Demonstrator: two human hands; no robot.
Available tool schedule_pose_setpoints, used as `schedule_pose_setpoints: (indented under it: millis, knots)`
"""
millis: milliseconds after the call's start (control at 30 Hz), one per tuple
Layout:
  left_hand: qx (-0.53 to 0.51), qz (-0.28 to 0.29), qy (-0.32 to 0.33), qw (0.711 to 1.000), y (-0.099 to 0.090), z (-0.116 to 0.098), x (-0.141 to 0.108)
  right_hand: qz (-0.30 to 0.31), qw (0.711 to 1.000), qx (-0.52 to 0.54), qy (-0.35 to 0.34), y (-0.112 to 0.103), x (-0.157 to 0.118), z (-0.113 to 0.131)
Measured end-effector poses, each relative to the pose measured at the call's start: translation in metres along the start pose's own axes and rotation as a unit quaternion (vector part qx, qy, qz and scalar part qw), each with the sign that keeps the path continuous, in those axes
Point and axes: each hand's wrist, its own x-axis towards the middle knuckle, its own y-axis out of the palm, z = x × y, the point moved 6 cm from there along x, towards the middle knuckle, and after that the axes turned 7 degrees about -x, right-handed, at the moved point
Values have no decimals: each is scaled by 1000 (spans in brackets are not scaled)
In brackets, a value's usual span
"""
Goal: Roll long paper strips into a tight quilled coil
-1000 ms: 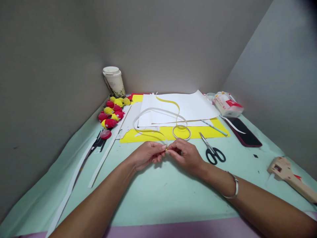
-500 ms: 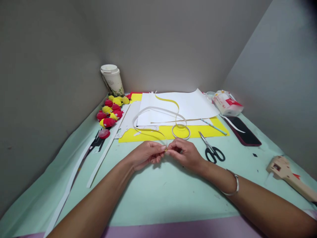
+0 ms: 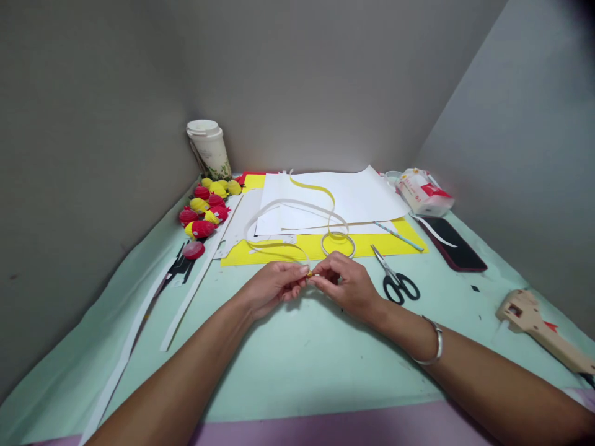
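Note:
My left hand (image 3: 279, 286) pinches the end of a narrow yellow-and-white strip (image 3: 279, 246) between thumb and fingers. Close against it, my right hand (image 3: 346, 284) pinches the same small end, where a tiny yellow coil shows between the fingertips. From there the strip loops up over the white paper (image 3: 325, 198). A ring-shaped roll of strip (image 3: 338, 245) lies on the yellow sheet (image 3: 242, 254) just beyond my right hand. Black-handled scissors (image 3: 395, 280) rest to the right of that hand.
Red and yellow paper pieces (image 3: 203, 229) and a white cup (image 3: 209, 148) stand at the left, near long white strips (image 3: 195, 297). On the right are a phone (image 3: 453, 248), a tissue pack (image 3: 425, 192), a striped stick (image 3: 400, 236) and a glue gun (image 3: 539, 328).
The yellow coil at my fingertips shows more clearly, and the strip's loop has shifted slightly left. Both hands remain together in nearly the same place.

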Motion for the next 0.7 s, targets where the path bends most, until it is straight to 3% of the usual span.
schedule_pose_setpoints:
  millis: [367, 700]
  knots:
    - [0, 1, -8, 1000, -2, 2, 0, -19, 999, -42, -21, 0, -2, 8]
    - [-12, 19, -19, 1000, -2, 2, -1, 13, 1000, -19, -9, 2, -1, 8]
